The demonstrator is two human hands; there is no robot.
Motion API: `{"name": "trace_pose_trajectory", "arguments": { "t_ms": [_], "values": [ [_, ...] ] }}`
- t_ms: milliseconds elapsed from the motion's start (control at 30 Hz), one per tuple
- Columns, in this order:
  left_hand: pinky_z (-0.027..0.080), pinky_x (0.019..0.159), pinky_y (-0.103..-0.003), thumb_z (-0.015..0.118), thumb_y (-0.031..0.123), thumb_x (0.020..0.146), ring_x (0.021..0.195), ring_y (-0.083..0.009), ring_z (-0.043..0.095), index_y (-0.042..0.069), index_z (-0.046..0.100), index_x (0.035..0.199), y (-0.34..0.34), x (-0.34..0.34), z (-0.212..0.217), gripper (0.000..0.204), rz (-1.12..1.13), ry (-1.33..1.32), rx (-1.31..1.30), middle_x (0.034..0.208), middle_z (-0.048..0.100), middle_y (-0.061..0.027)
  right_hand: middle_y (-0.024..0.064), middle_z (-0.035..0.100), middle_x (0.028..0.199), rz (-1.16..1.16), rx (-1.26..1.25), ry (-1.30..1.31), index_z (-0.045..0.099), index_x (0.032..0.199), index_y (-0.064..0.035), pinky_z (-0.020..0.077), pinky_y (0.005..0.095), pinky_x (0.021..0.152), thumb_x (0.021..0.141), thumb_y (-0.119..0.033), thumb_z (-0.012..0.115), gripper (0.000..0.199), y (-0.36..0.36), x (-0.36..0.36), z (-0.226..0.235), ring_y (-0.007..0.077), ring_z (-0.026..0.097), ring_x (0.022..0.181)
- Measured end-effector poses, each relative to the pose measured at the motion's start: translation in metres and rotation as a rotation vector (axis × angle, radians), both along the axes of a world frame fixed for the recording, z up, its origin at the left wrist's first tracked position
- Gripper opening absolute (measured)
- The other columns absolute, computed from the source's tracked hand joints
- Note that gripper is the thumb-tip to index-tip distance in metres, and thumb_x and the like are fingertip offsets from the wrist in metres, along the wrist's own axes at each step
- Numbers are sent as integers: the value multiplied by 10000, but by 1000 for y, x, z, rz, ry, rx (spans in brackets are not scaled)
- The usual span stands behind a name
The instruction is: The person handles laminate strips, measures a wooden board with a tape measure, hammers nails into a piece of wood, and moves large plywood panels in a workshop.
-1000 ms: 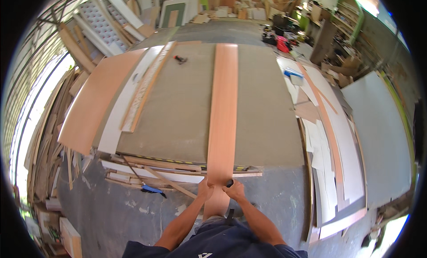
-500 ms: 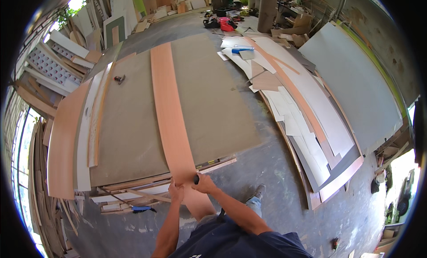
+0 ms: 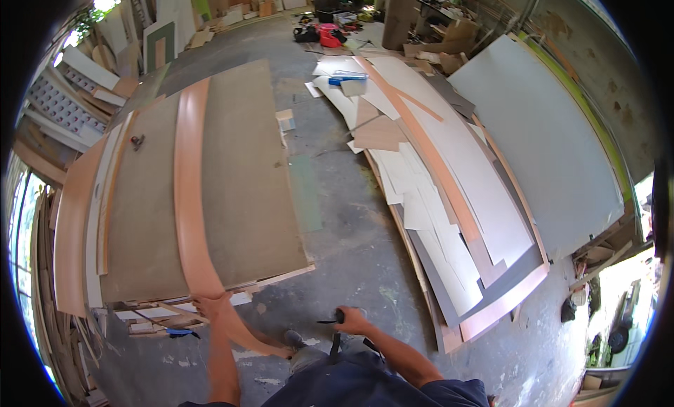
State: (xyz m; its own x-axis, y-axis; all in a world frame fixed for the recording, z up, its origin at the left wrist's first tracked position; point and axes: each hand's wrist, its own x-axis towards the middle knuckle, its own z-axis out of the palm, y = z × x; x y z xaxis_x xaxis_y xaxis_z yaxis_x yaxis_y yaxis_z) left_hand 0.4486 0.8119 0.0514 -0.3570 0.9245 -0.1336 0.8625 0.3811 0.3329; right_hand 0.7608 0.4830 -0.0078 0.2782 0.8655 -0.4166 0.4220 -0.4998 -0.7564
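Observation:
A long orange-brown wood-patterned laminate strip (image 3: 191,189) lies lengthwise over a large grey-brown board (image 3: 242,168). Its near end hangs past the board's front edge and bends down to the right, toward my feet. My left hand (image 3: 213,306) grips the strip close to that front edge. Out to the right, off the strip, my right hand (image 3: 355,321) is closed around a small black hand tool (image 3: 340,315). A thin dark part of the tool points left; its exact kind is too small to make out.
Scrap strips and a blue-handled tool (image 3: 181,332) lie below the board's front edge. A small power tool (image 3: 137,141) rests on the board. To the right stands a stack of white and wood-patterned sheets (image 3: 449,196). A large pale grey panel (image 3: 544,140) leans beyond it.
My right hand has left the strip and moved right with the black tool. My left hand still grips the strip, whose near end now curves to the right. The view has turned right.

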Motion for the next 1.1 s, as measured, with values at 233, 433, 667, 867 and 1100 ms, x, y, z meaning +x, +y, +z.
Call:
{"name": "trace_pose_trajectory", "arguments": {
  "t_ms": [233, 433, 667, 867, 1100],
  "values": [
    [429, 999, -464, 898, 413, 448, 1195, -437, 469, -148, 364, 1269, 4, 19, 68, 1129, -139, -40, 78, 1256, 463, -308, 206, 684, 916, -810, -122, -318, 652, 1004, 5, 533, 430, 781, 586, -230, 787, 498, -176, 183, -16, 338, 675, 848],
    [441, 973, -453, 868, 438, 510, 1196, -397, 465, -118, 413, 1241, 2, 100, 100, 1025, -182, -127, 134, 1243, 463, -273, 49, 574, 702, -1121, 33, 189, 589, 901, 1, 473, 269, 506, 689, -29, 672, 230, -139, 205, 40, 124, 558, 562],
    [469, 940, -411, 830, 501, 547, 1129, -354, 564, -140, 494, 1215, 8, 171, 136, 985, -223, -417, -72, 1184, 567, -261, 30, 575, 708, -515, 123, 671, 604, 902, -33, 450, 265, 563, 807, -115, 692, 154, 10, 149, 65, 116, 543, 601],
    [505, 802, -382, 819, 481, 595, 940, -298, 652, -87, 670, 968, 14, 147, 113, 696, -205, -618, -111, 967, 668, -208, 94, 694, 901, -22, 320, 401, 663, 1016, -24, 502, 322, 776, 823, -212, 699, 272, 91, 65, 73, 198, 638, 828],
    [521, 675, -360, 827, 453, 577, 742, -274, 648, -68, 671, 827, 15, 137, 143, 599, -253, -633, -173, 759, 645, -138, 92, 708, 907, 331, 250, 313, 702, 1061, -74, 492, 352, 706, 800, -347, 707, 377, 125, -7, 106, 229, 646, 784]
  ]
}}
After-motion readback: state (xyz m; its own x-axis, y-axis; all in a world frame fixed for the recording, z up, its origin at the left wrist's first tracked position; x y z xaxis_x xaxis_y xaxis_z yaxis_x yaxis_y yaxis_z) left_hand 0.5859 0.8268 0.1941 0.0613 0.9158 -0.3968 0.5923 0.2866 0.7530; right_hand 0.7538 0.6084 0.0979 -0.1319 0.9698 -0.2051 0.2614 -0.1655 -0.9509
